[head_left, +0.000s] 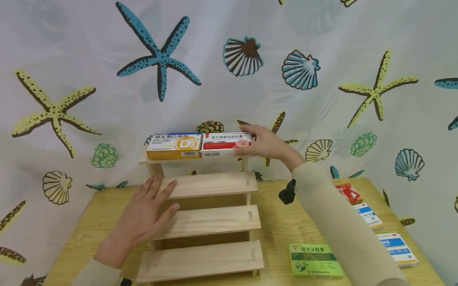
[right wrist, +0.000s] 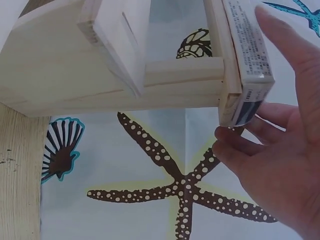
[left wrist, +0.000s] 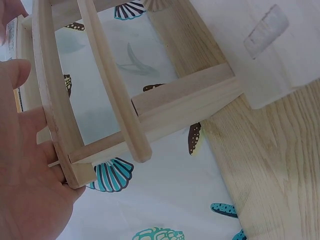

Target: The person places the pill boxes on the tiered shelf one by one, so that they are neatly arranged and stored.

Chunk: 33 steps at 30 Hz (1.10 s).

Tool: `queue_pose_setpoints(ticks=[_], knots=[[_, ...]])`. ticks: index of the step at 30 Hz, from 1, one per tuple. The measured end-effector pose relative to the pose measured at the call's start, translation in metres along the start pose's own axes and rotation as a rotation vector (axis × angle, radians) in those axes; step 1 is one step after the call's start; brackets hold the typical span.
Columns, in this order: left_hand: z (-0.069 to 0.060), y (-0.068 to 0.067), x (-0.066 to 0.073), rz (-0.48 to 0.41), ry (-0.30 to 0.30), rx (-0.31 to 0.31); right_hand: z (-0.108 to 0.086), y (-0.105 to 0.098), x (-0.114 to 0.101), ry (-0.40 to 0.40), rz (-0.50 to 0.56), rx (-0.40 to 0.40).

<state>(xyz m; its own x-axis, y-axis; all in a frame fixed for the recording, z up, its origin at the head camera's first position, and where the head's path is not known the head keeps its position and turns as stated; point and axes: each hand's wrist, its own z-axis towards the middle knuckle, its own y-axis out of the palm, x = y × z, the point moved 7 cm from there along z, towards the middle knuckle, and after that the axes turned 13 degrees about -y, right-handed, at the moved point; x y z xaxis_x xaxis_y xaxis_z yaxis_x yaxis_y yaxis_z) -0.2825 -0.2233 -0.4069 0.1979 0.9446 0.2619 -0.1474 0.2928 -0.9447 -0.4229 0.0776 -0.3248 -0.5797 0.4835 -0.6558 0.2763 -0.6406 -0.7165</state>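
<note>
Wooden rack (head_left: pixel 204 260): touched by spread left hand (head_left: pixel 150 209).
Red-white box (head_left: pixel 226 144): pinched now by right hand (head_left: pixel 267 143), on rack's top tier.
Right of rack: blue-white boxes (head_left: pixel 399 250) part-masked by sleeve (head_left: pixel 336 215).
Right wrist view only: box's fine print revealed.

Rack (head_left: pixel 204 259): pale bare wood, matt, smooth. Bench (head_left: pixel 275 227): wood-grained, slight sheen at near edge. White-and-red box (head_left: pixel 225 139): smooth printed card; backdrop (head_left: pixel 218 102): creased, cloth-like sheet.
</note>
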Motion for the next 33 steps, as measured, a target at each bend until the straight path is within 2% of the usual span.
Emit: queue_pose_setpoints(ticks=[6,12,19,33], knots=[[-0.001,-0.001,0.002,0.001,0.008,0.013,-0.015,-0.019,-0.003,-0.012,-0.008,0.124],[0.000,-0.004,0.003,0.005,0.004,0.013,-0.043,-0.032,0.000,-0.040,0.009,0.221],[-0.001,-0.004,0.003,-0.006,0.007,0.017,-0.086,-0.037,0.010,-0.027,0.066,0.240],[0.000,-0.002,0.003,-0.017,0.010,0.003,-0.165,-0.029,0.029,-0.015,0.048,0.242]])
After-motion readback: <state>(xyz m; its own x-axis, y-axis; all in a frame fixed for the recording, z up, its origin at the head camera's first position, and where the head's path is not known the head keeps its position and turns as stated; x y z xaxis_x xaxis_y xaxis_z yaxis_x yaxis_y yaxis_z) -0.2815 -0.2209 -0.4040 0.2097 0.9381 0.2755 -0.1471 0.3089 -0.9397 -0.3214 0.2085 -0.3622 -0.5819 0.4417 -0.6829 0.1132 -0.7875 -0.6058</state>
